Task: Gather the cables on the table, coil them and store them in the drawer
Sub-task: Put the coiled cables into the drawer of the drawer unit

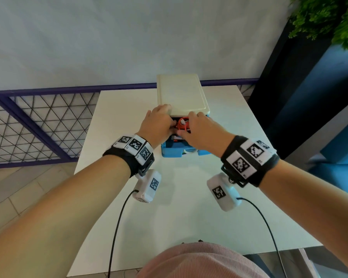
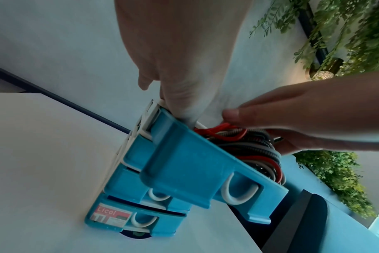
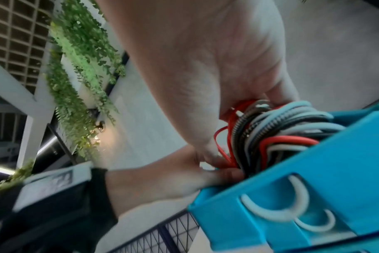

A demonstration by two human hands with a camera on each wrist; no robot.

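both hands (image 1: 159, 123) (image 1: 201, 129) curled on cables (image 2: 244, 143) inside open blue drawer (image 2: 184, 164).

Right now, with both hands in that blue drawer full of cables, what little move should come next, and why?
Probably press the red cable down flat. Its loops rise above the rim of the open top drawer, where both the left hand and right hand are, so closing may snag them.

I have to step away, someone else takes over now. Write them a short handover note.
Left hand: at the open top drawer's left side, fingers in among the cables; grip unclear.
Right hand: fingers curled on the red cable, pressing it into the drawer.
Done: coiled cables sit in the drawer; none show on the table.
Left: tuck the red loops below the rim, push the drawer shut.
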